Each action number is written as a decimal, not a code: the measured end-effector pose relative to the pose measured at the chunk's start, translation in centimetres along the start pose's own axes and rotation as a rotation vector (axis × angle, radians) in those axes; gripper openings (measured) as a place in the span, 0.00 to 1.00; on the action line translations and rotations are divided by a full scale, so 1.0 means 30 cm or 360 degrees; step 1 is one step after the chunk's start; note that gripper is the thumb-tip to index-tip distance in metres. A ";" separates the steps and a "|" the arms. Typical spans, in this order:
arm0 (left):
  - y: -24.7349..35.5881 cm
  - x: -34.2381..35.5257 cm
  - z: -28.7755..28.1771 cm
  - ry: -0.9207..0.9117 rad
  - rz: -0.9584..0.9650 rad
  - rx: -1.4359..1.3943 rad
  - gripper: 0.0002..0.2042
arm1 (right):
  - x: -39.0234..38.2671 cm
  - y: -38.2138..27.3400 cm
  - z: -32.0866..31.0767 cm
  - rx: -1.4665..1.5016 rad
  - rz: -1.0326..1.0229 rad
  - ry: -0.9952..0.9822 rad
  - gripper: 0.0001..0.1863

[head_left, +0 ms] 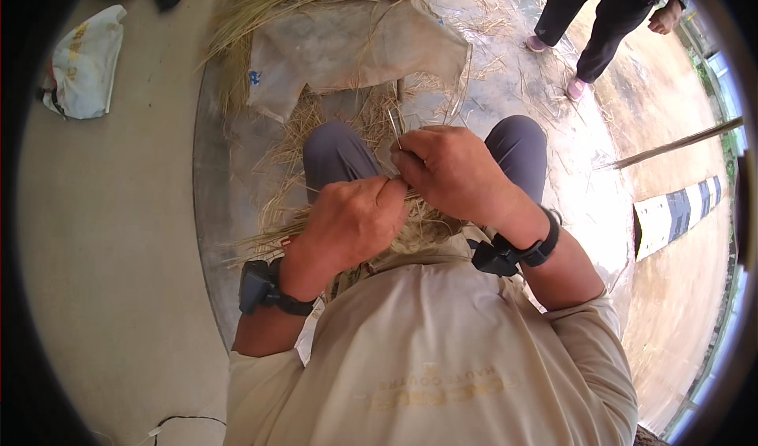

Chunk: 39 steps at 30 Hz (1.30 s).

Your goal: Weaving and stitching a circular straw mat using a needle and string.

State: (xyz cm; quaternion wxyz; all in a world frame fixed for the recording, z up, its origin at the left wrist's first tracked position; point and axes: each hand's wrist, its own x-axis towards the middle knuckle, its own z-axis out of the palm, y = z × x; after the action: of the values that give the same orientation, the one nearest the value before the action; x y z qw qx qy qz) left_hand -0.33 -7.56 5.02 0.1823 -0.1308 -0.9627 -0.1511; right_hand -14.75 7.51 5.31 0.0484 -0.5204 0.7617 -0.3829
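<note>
Both of my hands meet above my lap, between my raised knees. My right hand [458,169] is closed in a pinch on a thin, shiny, needle-like metal piece [394,124], which sticks up past the fingertips. Touching its fingertips from the left, my left hand [359,217] is also pinched closed; what sits between its fingers is hidden. Dry straw [425,223] lies in my lap just under both hands, and more pokes out left of my left wrist.
Ahead lie a long straw bundle [292,0] and a whitish plastic sack [339,47] on a straw-littered sheet [568,169]. A white bag [87,63] rests at far left. Another person [604,19] stands at upper right, near a pole [679,143] and a striped block [675,215].
</note>
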 end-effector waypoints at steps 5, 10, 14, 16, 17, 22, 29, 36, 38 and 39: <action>0.017 0.015 -0.008 0.0056 -0.0056 -0.0080 0.13 | 0.081 -0.015 -0.089 0.0659 0.0401 0.0185 0.06; -0.006 -0.002 0.019 -0.0050 -0.0076 -0.0137 0.14 | 0.025 -0.002 -0.015 0.0928 0.0080 0.0285 0.09; -0.044 -0.003 -0.013 -0.0077 -0.0116 -0.0054 0.12 | 0.012 -0.015 -0.110 0.2254 0.0709 0.0473 0.11; -0.086 -0.031 -0.062 -0.0085 -0.0140 0.0052 0.08 | -0.053 0.022 -0.212 0.2566 0.0702 0.0463 0.10; -0.109 -0.042 -0.087 -0.0068 -0.0195 0.0086 0.08 | -0.093 0.055 -0.264 0.2470 0.0662 0.0576 0.09; -0.220 -0.163 -0.224 -0.0108 -0.0488 0.0146 0.14 | -0.359 0.382 -0.601 0.2376 0.0452 0.1174 0.11; -0.148 -0.063 -0.172 -0.0258 -0.0418 -0.0189 0.11 | -0.240 0.196 -0.338 0.1221 0.0691 0.0712 0.07; -0.095 0.029 -0.084 -0.0290 -0.0291 -0.0514 0.11 | -0.116 0.164 0.007 0.1604 0.0617 -0.0375 0.19; -0.103 0.005 -0.080 -0.0215 -0.0306 -0.0592 0.12 | -0.190 0.196 -0.027 0.1572 0.0969 -0.0647 0.17; -0.100 0.000 -0.075 -0.0162 -0.0287 -0.0641 0.12 | -0.241 0.225 -0.057 0.1546 0.1153 -0.0778 0.18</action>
State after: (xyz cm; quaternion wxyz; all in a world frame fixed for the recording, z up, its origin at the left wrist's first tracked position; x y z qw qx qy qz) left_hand -0.54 -11.07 6.28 0.0894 -0.0853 -0.9289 -0.3492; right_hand -17.38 15.52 -0.12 0.5757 -0.2218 0.5963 -0.5136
